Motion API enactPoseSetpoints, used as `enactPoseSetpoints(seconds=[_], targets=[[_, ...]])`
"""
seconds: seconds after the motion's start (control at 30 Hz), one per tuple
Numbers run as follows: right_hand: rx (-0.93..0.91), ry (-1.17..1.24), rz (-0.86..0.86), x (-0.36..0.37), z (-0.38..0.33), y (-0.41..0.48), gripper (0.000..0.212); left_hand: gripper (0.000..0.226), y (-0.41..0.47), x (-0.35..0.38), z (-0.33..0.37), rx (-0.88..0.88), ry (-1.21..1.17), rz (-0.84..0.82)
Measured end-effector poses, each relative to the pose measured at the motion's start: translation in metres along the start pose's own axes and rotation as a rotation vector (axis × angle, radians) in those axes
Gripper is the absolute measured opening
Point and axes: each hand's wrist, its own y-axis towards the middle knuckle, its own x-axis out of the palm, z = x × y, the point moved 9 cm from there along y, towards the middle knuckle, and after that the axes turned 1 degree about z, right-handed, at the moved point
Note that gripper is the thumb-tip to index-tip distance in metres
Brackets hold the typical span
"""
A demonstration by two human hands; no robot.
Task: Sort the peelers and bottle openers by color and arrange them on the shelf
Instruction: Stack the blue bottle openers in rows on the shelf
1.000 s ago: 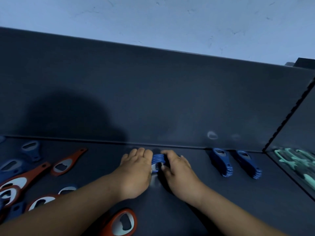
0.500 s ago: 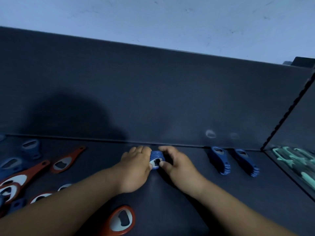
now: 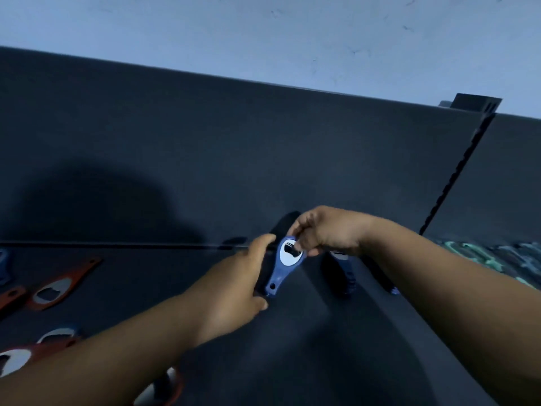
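Head view: blue opener (image 3: 288, 260) held over the shelf (image 3: 307, 356), near its back wall.
Right grip (image 3: 328, 233): fingers pinch the opener's round head.
Left grip (image 3: 234, 288): curled at the handle end; can't tell if it holds.
Axis: head up-right, handle down-left toward left grip.
Target, my guess: blue stack (image 3: 345, 273) just right, nearer right grip.

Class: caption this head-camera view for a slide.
Right hand pinches the head of a blue bottle opener; left hand holds its handle.
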Motion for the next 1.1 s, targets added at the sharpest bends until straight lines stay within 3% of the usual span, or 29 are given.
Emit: enactPoseSetpoints(seconds=[0.13, 0.2, 0.33, 0.53, 0.67, 0.87, 1.1], targets=[[0.143, -0.043, -0.103, -0.011, 0.028, 0.014, 0.017, 0.06, 0.007, 0.015, 0.03, 0.225, 0.329, 0.055], [0.173, -0.096, -0.123, -0.015, 0.033, 0.021, 0.016, 0.045, 0.018, 0.026, 0.034, 0.241, 0.379, 0.033], [0.204, -0.288, -0.153, -0.013, 0.033, 0.033, 0.018, 0.037, 0.035, 0.039, 0.044, 0.282, 0.396, 0.07], [0.117, -0.487, -0.142, -0.008, 0.028, 0.044, 0.027, 0.048, 0.043, 0.047, 0.045, 0.271, 0.405, 0.104], [0.005, -0.644, -0.027, -0.014, 0.021, 0.046, 0.027, 0.049, 0.045, 0.051, 0.041, 0.239, 0.413, 0.105], [0.005, -0.625, 0.023, -0.016, 0.025, 0.047, 0.025, 0.048, 0.043, 0.052, 0.038, 0.224, 0.396, 0.094], [0.009, -0.728, 0.094, -0.022, 0.009, 0.032, 0.032, 0.074, 0.033, 0.033, 0.032, 0.18, 0.346, 0.088]])
